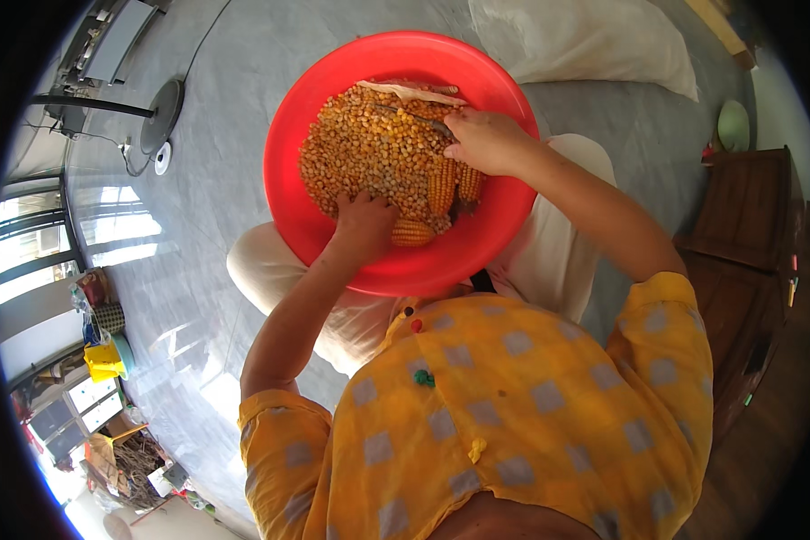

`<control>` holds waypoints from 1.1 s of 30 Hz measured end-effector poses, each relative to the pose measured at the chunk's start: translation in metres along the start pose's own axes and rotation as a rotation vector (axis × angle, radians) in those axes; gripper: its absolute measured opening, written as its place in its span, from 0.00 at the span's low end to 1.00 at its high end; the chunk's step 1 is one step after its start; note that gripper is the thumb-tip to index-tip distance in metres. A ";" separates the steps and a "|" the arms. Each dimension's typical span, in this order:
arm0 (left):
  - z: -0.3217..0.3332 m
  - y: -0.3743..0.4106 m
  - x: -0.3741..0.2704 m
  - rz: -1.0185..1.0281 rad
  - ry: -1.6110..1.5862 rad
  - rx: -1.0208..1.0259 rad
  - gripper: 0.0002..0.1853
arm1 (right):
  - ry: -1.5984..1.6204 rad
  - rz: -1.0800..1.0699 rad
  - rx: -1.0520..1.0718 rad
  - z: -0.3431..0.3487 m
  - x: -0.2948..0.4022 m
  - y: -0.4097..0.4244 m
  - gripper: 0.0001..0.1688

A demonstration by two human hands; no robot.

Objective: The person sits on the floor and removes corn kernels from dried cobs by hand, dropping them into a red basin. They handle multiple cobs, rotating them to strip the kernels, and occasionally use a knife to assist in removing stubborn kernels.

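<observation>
A red plastic basin [324, 74] rests over my crossed legs, holding a heap of loose corn kernels [358, 142]. My right hand [482, 140] grips a thin pointed tool [426, 121] by its dark handle, its shaft reaching left over the kernels. Below that hand stand two corn cobs, a nearer one [441, 190] and another [470, 183] partly covered by the hand. My left hand [366, 226] presses into the lower edge of the heap with curled fingers. Right beside it lies a third cob [413, 233]; whether the fingers hold anything is hidden.
A pale dry husk or bare cob [408, 91] lies at the heap's far edge. Beyond the basin is a white woven sack [580, 47]. A round stand base [162, 116] is on the floor at left; a brown wooden cabinet [742, 202] stands at right.
</observation>
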State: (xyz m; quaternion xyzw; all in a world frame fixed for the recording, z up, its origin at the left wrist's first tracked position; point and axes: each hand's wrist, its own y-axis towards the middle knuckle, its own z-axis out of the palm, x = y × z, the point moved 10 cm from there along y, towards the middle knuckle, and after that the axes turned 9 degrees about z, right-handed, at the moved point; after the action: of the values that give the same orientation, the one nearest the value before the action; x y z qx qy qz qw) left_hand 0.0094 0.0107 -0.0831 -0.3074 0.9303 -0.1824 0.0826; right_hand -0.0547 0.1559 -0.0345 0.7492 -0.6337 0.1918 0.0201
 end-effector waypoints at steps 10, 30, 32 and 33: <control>-0.035 -0.003 0.031 -0.130 -1.531 -0.279 0.19 | -0.104 0.076 0.131 0.028 -0.004 0.008 0.19; -0.006 0.050 0.093 -0.339 -3.000 -0.964 0.24 | 0.036 0.154 0.117 0.036 -0.004 -0.004 0.20; -0.003 0.047 0.095 -0.322 -3.045 -0.952 0.23 | 0.245 0.110 0.021 0.022 -0.004 -0.005 0.21; -0.002 0.046 0.095 -0.319 -3.047 -0.949 0.22 | 0.349 0.091 -0.028 0.013 -0.003 -0.006 0.21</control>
State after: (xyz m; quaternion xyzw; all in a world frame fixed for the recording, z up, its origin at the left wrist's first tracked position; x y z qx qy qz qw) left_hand -0.0919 -0.0117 -0.1030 0.2800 0.0856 -0.5647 -0.7716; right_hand -0.0458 0.1568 -0.0460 0.6747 -0.6565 0.3107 0.1316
